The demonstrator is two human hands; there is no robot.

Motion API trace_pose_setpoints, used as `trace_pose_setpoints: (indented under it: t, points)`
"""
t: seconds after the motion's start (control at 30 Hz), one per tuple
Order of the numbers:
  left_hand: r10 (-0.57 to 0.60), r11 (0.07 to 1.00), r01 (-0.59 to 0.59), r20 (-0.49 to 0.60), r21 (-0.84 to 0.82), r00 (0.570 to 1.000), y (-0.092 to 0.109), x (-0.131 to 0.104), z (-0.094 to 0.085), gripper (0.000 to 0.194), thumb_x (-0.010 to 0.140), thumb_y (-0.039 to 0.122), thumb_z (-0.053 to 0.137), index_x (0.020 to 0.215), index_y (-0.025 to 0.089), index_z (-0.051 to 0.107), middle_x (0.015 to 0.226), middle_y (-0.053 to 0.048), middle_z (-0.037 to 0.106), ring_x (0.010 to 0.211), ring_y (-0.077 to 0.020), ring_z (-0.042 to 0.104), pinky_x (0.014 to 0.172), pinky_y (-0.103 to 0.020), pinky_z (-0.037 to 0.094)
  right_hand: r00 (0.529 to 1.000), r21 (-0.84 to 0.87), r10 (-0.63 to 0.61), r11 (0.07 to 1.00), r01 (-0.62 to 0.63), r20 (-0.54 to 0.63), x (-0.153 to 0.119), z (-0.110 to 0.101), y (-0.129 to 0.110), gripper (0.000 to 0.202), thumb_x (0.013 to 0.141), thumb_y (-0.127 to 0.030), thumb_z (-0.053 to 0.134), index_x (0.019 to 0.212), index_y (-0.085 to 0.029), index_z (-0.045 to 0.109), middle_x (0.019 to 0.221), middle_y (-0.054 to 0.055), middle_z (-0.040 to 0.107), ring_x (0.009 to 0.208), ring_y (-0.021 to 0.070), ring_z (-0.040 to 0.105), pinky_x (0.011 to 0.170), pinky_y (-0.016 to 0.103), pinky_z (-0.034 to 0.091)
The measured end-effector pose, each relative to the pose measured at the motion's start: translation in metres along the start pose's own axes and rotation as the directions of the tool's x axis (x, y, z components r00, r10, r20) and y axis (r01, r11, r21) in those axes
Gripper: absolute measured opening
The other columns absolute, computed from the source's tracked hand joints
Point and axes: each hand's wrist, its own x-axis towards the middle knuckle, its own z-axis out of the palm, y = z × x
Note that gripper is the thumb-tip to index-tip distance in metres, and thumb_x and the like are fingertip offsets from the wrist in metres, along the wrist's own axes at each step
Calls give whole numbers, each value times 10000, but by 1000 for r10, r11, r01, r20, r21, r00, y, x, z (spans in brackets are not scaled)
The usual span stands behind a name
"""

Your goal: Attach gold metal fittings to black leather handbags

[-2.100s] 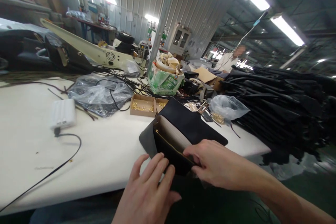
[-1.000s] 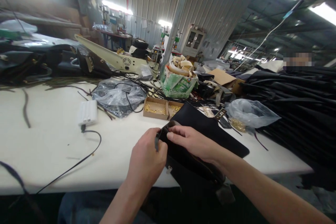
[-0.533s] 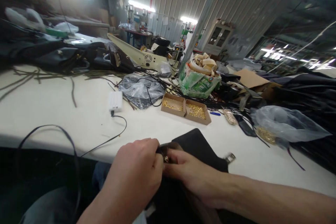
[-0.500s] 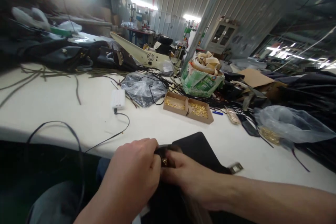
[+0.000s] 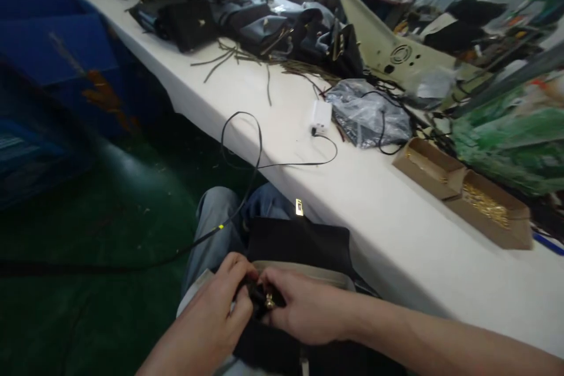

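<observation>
A black handbag (image 5: 297, 242) rests on my lap against the table edge, its flap folded away from me and a light lining showing. At the flap's far end sits a gold clasp (image 5: 299, 207). My left hand (image 5: 220, 311) is closed, pinching a dark leather part of the bag. Opposite it, my right hand (image 5: 304, 308) has its thumb and fingers closed round the same dark part. Between the two hands shows a small gold fitting (image 5: 269, 301). The fingers hide exactly how that part joins the bag.
On the white table (image 5: 370, 200) are a white power bank (image 5: 321, 116) with a looping cable, a plastic bag (image 5: 370, 114) and cardboard trays (image 5: 506, 235) of gold pieces. Several black bags (image 5: 189, 23) lie farther left. Blue bins (image 5: 53, 41) stand on the floor.
My view has swung left and down, so the table things now sit farther right. The bag and both hands are now over my lap, with the flap pointing away from me.
</observation>
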Motion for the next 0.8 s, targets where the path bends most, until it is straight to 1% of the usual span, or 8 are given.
trace_pose_setpoints:
  t: [0.1,0.17,0.27,0.43,0.53,0.6,0.67,0.8]
  points:
    - [-11,991,6,-40,-130,999,-8,-14,2,330,1035,160,430,1186,275,700,1277,-68,682,1152,-204,705,1027,-331,590,997,89,75,993,-77,22,7,2,-5,272,875,-339,788,1059,-211,634,883,-46,578,803,143,504,690,248,397]
    - [-19,988,8,-70,-152,997,-12,-20,4,355,1017,142,458,1239,283,696,1351,-69,652,1220,-206,693,1057,-335,596,996,93,86,992,-85,-10,7,3,-7,285,852,-296,805,1081,-204,661,897,-47,599,823,147,519,708,256,399]
    - [-9,986,-7,-92,-167,996,-17,-25,9,428,984,102,478,1312,297,674,1400,-68,631,1261,-211,689,1073,-344,615,993,75,57,996,-49,-108,6,8,-6,293,815,-218,825,1082,-204,705,914,-43,669,844,156,565,715,262,404]
    - [-42,972,20,-87,-233,995,-27,-29,14,642,938,84,533,1523,349,524,1453,-66,631,1325,-230,684,1097,-373,649,980,119,91,990,-71,-178,6,16,-5,328,778,-182,872,1083,-222,758,920,-40,737,836,164,613,713,265,424]
    - [-51,971,18,-131,-240,990,-28,-32,16,720,898,76,542,1558,361,495,1474,-71,632,1364,-245,680,1125,-396,646,967,101,96,992,-74,-235,6,20,-10,356,763,-140,879,1090,-246,786,963,-36,778,864,176,651,755,273,450]
    - [-38,978,4,-158,-208,987,-26,-31,14,752,860,60,538,1548,363,518,1462,-69,645,1341,-247,696,1113,-394,650,956,71,85,995,-67,-280,5,24,-12,355,758,-130,886,1077,-259,800,988,-30,794,875,185,672,776,283,455]
    - [-24,992,5,-151,-127,988,-22,-28,12,730,839,58,546,1497,370,583,1418,-60,667,1240,-241,742,1036,-368,675,952,64,47,998,-29,-302,5,30,-11,341,776,-114,861,1076,-263,801,1017,-23,803,906,194,697,804,290,463]
    - [-39,994,55,-167,94,985,-24,-21,11,514,919,142,575,1368,359,697,1268,-59,730,1052,-253,791,871,-350,690,936,89,9,996,24,-353,8,39,2,365,782,-105,827,1118,-244,787,1082,15,810,993,226,721,862,309,483]
